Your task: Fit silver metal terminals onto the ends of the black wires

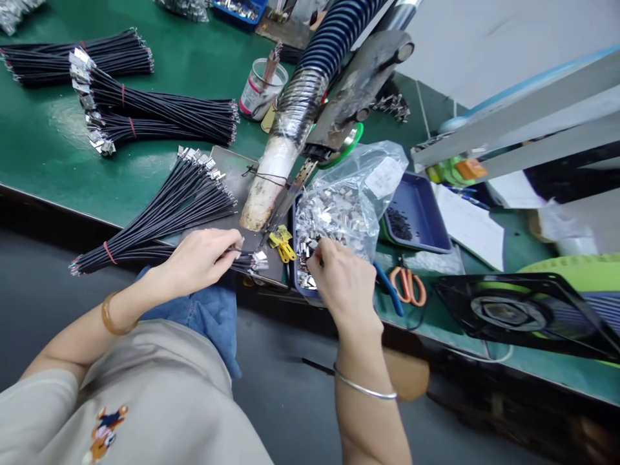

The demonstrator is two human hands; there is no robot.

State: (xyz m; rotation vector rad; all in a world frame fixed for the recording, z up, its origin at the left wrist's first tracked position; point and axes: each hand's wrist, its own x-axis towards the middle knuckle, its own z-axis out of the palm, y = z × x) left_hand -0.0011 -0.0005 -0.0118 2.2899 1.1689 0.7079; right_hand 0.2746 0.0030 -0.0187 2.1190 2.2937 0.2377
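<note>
My left hand (206, 258) is closed in a pinch on a black wire (246, 252), whose end points toward the tip of an upright metal soldering iron (293, 190). Below and beside it lies a bundle of black wires (159, 210), tied with a red band and fanned out, with silvery metal terminals on many ends. My right hand (343, 278) is over a blue tray (293, 258) of small metal terminals (334, 210). Its fingers are curled together, and what they hold, if anything, is hidden. A yellow clip-like piece (282, 243) lies between the hands.
A hose with a taped nozzle (285, 142) slants over the work spot. Tied wire bundles (165, 116) and a jar (259, 90) stand behind. To the right are a plastic bag (387, 165), a dark blue tray (429, 213), orange-handled scissors (408, 286) and a black fan (513, 313).
</note>
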